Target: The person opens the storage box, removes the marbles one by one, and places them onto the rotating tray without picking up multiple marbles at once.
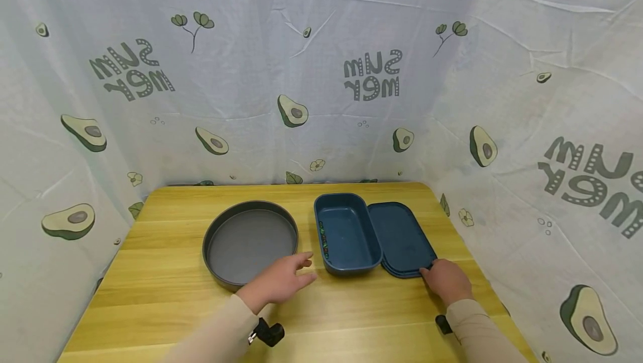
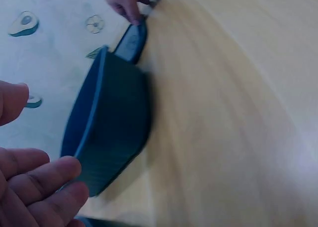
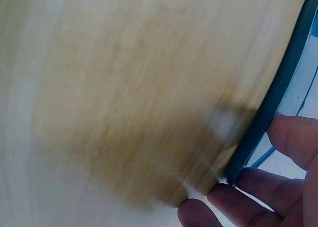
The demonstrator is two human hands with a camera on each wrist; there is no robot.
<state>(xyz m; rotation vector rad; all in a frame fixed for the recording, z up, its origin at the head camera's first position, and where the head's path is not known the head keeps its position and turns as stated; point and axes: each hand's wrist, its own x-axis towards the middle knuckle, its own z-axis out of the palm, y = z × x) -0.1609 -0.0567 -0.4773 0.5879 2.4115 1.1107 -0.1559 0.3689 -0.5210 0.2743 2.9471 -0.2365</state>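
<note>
Prob. best to lift blue lid (image 1: 403, 235) level off table (image 1: 361, 318), just rt. of container (image 1: 351, 267), by near-R corner pinched in R hand (image 1: 449, 280), w/ L hand (image 1: 278, 281), empty & relaxed nr. container, steadying.

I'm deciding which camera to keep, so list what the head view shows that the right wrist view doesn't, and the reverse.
Only the head view: the round gray pan, the left hand, and the inside of the blue box with small red and green pieces along one side.

Only the right wrist view: no extra object, but a close look at the fingertips of the right hand, mostly hidden from the head camera.

Both: the right hand at the edge of the blue lid, and the wooden table.
</note>
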